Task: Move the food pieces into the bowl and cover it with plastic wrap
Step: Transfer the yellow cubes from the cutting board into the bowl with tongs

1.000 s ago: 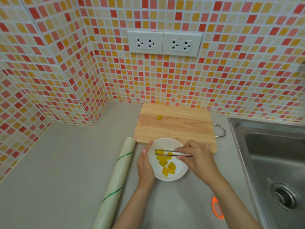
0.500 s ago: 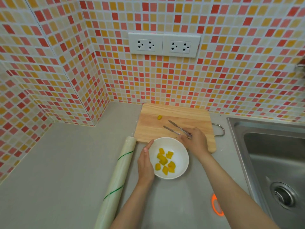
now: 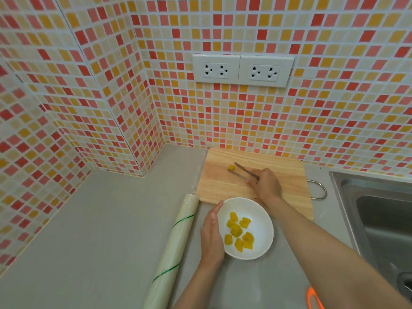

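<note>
A white bowl (image 3: 260,221) sits on the grey counter just in front of the wooden cutting board (image 3: 223,186). Several yellow food pieces (image 3: 239,234) lie inside it. One last yellow piece (image 3: 231,167) rests on the board's far left part. My right hand (image 3: 265,185) holds metal tongs (image 3: 242,172) over the board, their open tips on either side of that piece. My left hand (image 3: 211,234) rests flat against the bowl's left side. A roll of plastic wrap (image 3: 176,246) lies on the counter left of the bowl.
A steel sink (image 3: 379,215) lies to the right, past the board's metal handle loop (image 3: 318,190). An orange object (image 3: 313,298) shows at the bottom edge. Tiled walls with two sockets (image 3: 243,71) close the back and left.
My right hand has carried the tongs from over the bowl out to the board's far left, where their tips now straddle the lone yellow piece. My left hand stayed at the bowl.
</note>
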A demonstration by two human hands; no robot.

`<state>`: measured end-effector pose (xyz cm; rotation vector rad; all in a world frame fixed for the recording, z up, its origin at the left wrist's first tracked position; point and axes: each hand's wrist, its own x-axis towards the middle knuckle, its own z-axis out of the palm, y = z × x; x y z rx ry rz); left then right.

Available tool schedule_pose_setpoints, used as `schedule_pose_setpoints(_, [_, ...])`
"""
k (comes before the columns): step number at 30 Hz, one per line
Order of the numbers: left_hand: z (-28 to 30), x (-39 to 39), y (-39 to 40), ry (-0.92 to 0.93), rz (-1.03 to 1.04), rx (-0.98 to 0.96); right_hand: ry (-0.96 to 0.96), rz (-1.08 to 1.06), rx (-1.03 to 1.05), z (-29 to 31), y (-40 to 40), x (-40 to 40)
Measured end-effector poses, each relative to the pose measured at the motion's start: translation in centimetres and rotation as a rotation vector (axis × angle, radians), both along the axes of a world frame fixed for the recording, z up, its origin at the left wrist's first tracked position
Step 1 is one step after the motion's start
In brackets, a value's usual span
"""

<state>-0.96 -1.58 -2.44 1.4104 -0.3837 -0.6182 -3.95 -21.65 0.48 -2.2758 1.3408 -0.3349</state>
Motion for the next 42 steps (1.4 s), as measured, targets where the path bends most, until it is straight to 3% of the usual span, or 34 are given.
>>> schedule_pose_setpoints(8, [-0.1, 0.0, 0.0, 0.005, 0.002, 0.013, -0.055, -0.03, -0.008, 0.5, 0.1, -0.3])
schedule_pose_setpoints(17, [-0.1, -0.3, -0.2, -0.007, 0.01, 0.021, -0.25, 0.118, -0.007, 2.7, 4.8, -10.2])
schedule_pose_setpoints(21, [-0.1, -0.2, -0.3, 0.001, 0.008, 0.025, -0.048, 0.282, -0.062, 4.3, 6.9, -13.1])
schedule_pose_setpoints(25, [0.1, -0.2, -0.1, -0.024, -0.008, 0.029, 0.252, 0.349, -0.246, 5.4, 8.0, -13.3])
schedule_pose_setpoints(30, [0.4, -0.1, 0.1, -0.072, -0.038, 0.05, 0.376, 0.362, -0.303, 6.9, 7.9, -12.3])
schedule_pose_setpoints(37, [0.8, 1.3, 0.6, -0.131, -0.071, 0.076, -0.042, -0.004, -0.238, 4.8, 5.7, -12.4])
schedule_pose_setpoints(42, [2.3, 3.3, 2.4, -0.37, -0.141, 0.131, 0.092, -0.213, -0.13, 0.6, 5.1, -11.2])
